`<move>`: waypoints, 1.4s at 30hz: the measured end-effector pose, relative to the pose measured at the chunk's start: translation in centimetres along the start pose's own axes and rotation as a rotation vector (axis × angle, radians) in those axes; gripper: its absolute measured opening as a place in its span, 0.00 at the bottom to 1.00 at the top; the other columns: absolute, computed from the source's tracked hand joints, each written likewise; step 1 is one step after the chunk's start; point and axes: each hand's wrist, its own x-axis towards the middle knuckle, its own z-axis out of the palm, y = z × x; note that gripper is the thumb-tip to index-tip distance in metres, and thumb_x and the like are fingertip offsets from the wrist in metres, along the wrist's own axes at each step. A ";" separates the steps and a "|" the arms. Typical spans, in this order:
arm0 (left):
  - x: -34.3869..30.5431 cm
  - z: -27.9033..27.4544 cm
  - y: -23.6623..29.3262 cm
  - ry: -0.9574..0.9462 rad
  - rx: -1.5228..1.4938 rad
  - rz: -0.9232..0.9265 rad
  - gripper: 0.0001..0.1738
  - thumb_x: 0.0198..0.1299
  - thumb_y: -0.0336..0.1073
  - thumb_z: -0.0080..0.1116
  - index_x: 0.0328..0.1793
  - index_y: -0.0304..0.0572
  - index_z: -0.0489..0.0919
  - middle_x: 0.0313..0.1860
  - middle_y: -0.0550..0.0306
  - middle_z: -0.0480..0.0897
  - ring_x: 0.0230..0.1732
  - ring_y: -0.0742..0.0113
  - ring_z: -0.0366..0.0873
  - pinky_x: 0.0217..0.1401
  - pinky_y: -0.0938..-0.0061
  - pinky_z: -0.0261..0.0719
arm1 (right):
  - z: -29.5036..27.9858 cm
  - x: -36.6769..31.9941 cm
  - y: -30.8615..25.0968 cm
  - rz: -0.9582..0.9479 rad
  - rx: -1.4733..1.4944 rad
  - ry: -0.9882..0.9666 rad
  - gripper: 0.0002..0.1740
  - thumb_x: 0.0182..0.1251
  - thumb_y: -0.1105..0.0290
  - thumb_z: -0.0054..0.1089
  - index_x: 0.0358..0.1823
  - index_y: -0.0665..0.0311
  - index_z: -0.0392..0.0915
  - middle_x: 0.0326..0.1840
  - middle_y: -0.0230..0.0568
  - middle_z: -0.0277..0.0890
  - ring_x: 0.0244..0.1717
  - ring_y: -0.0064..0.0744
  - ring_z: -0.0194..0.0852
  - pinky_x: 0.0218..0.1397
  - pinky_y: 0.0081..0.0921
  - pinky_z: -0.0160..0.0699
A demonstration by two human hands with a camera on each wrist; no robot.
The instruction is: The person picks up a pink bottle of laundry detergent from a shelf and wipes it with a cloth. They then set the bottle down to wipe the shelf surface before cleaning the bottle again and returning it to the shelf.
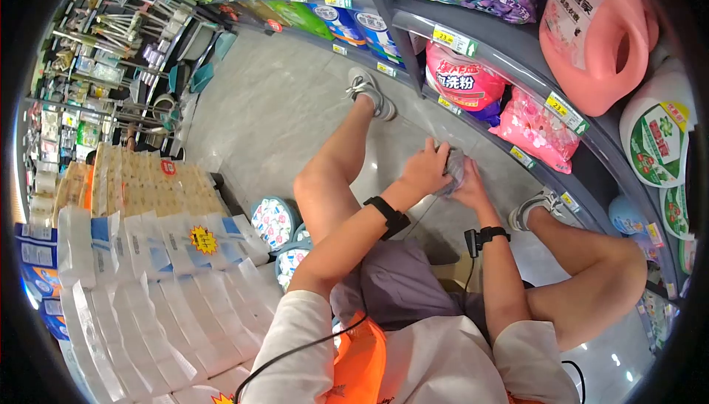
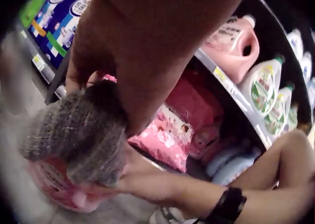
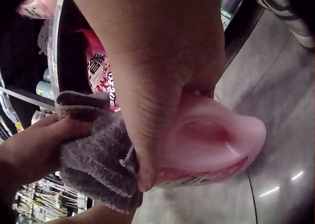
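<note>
A pink detergent bottle (image 3: 246, 130) with a moulded handle hangs tilted over the floor, gripped by my right hand (image 3: 162, 71). My left hand (image 1: 427, 168) pinches a fuzzy grey cloth (image 3: 101, 160), bunched up against one end of the bottle. In the left wrist view the cloth (image 2: 78, 125) lies over the bottle (image 2: 54, 182), and my left fingers press into its folds from above. The right hand (image 1: 470, 188) sits right beside the left one in the head view, where both hands and the cloth hide most of the bottle.
A curved shelf (image 1: 509, 72) in front carries pink washing powder bags (image 1: 461, 83), a large pink jug (image 1: 598, 35) and white bottles (image 1: 657, 138). Stacked tissue packs (image 1: 148, 256) stand close on the left, beside round tubs (image 1: 273, 223). Grey tile floor (image 1: 273, 108) lies between.
</note>
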 end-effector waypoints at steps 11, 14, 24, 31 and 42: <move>0.9 2.0 -1.6 0.124 -0.216 0.013 0.38 0.52 0.41 0.72 0.70 0.48 0.72 0.58 0.40 0.75 0.57 0.35 0.80 0.59 0.50 0.83 | -0.3 -0.3 -0.3 0.091 -0.121 -0.049 0.61 0.40 0.60 0.89 0.79 0.59 0.63 0.78 0.47 0.67 0.77 0.56 0.66 0.78 0.43 0.72; -1.3 1.0 -1.0 0.081 -0.344 -0.078 0.38 0.51 0.39 0.72 0.70 0.45 0.70 0.56 0.38 0.75 0.57 0.34 0.79 0.58 0.49 0.82 | 0.3 -1.0 0.6 0.077 -0.090 0.082 0.60 0.42 0.60 0.89 0.78 0.57 0.63 0.76 0.47 0.69 0.76 0.54 0.70 0.74 0.43 0.75; -1.4 1.4 -0.3 0.286 -0.131 0.071 0.32 0.48 0.35 0.74 0.60 0.39 0.73 0.54 0.41 0.75 0.58 0.37 0.77 0.58 0.48 0.80 | 0.9 -1.5 1.1 0.078 -0.135 0.042 0.55 0.48 0.59 0.84 0.78 0.56 0.63 0.73 0.49 0.72 0.73 0.59 0.72 0.70 0.47 0.77; 0.9 1.7 -1.0 0.199 -0.115 0.418 0.25 0.48 0.34 0.72 0.55 0.46 0.80 0.56 0.51 0.77 0.59 0.42 0.78 0.60 0.50 0.80 | 0.1 -0.6 0.1 0.119 -0.176 0.041 0.53 0.47 0.53 0.85 0.76 0.58 0.67 0.70 0.48 0.74 0.71 0.55 0.75 0.71 0.45 0.77; -1.2 5.4 -2.8 0.163 -0.691 -0.104 0.55 0.56 0.50 0.78 0.82 0.33 0.60 0.71 0.33 0.70 0.74 0.36 0.72 0.75 0.53 0.75 | -0.5 -1.3 -1.9 0.046 -0.169 0.122 0.49 0.55 0.56 0.82 0.77 0.55 0.65 0.74 0.44 0.72 0.73 0.53 0.74 0.67 0.46 0.79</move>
